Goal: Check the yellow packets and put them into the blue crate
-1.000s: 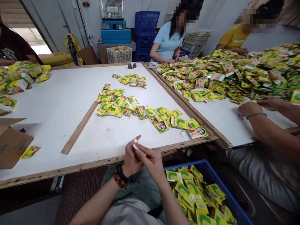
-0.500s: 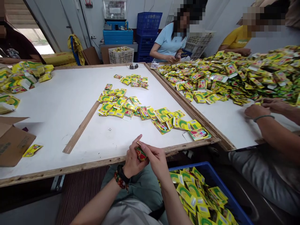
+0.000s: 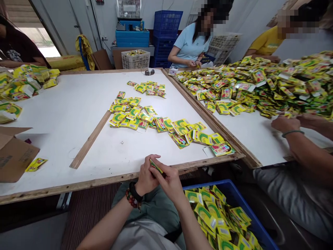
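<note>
A small green-and-yellow carton point(image 3: 156, 166) is held between my two hands, just over the table's front edge. My left hand point(image 3: 146, 177), with a black band and beads at the wrist, is closed around its left side. Closed over the top and right side is my right hand point(image 3: 169, 178), which hides much of the carton. Ahead on the white table point(image 3: 91, 88) lies a loose spread of similar yellow-green cartons point(image 3: 134, 113). By my right knee a blue crate point(image 3: 256, 211) holds many more of them.
Wooden strips point(image 3: 205, 116) edge and divide the table. A large carton heap point(image 3: 260, 86) covers the right section. A cardboard box point(image 3: 18, 158) stands at left beside a yellow packet point(image 3: 36, 164). A co-worker's hands point(image 3: 291, 123) work at right; other people sit around the table.
My right hand has shifted over the carton, and its fingers now lie along the top. The carton has turned, showing a narrow side instead of its red-printed face.
</note>
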Available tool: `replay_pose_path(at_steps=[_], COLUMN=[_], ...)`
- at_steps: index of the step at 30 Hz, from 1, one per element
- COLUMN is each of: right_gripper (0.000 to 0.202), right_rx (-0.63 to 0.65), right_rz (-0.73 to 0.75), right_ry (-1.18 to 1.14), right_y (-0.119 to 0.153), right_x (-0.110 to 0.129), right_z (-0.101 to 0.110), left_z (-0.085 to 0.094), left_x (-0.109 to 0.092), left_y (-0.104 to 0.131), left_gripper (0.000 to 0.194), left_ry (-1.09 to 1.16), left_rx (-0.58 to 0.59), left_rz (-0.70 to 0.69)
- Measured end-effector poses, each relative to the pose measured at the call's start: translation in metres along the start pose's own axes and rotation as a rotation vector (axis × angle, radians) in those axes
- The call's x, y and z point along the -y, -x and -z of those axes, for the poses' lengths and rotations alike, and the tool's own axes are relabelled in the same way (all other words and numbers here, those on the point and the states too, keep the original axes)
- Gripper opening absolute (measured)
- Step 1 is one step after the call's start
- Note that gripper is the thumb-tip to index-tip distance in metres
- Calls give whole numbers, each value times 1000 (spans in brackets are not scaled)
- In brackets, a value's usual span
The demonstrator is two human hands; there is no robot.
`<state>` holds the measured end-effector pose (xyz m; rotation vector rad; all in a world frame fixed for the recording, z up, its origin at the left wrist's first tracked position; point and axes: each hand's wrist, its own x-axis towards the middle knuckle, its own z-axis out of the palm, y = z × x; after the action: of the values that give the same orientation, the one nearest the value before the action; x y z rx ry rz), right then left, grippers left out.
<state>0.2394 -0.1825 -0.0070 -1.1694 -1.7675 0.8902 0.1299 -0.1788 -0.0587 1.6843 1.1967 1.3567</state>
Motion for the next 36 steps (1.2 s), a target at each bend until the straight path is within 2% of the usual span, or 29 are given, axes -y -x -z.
replay_pose_path(at_steps=[3,5,6,8,10,11,13,15,17,19,21,23,27,29,32,34,36], right_gripper=[35,37,37,38,39,43,56,66,79,87,87,83,75,64,45,42,44], right_rx=[-26,-5,-1,-28,-98,-131,-178,-229,-212,-122,-67,-45,29,30,7,-60,-180], right_rz=[114,117,64,-138,-362,-418,-429,-372,-404,-466,-494,-452,-281,-210,-167,-162,-166], right_ry=[60,174,280,575,885,990,1091,1112,1110,1091,1062,1008,841,740,655,601,445], right_y=[6,19,29,48,60,60,44,14,-23,-54,-75,-83,-76,-67,-52,-42,-33], right_x=[3,2,-1,-10,-27,-38,-62,-87,-109,-123,-126,-120,-93,-78,-54,-36,-17], right_z=[-3,7,16,46,86,108,150,186,209,218,209,185,113,79,47,37,34], left_z=[-1,0,1,2,2,1,-1,-3,-4,-4,-4,-6,-9,-9,-8,-9,-11], left_x=[2,3,2,1,1,0,1,2,2,2,1,0,3,6,7,5,2], left_y=[0,-1,-1,-3,-4,-5,-5,-4,-4,-4,-5,-5,-4,-3,-2,-3,-6], left_gripper=[46,56,62,68,55,45,32,27,23,21,19,18,17,20,39,62,80], left_ry=[13,17,17,26,42,47,41,29,21,16,13,5,-48,-69,-152,-258,-334], left_rx=[-17,36,86,166,172,155,135,137,126,120,114,98,30,-41,-133,-150,-145], left_rz=[-63,-98,-106,-96,-65,-57,-59,-69,-54,-15,7,-2,-45,-70,-145,-210,-276])
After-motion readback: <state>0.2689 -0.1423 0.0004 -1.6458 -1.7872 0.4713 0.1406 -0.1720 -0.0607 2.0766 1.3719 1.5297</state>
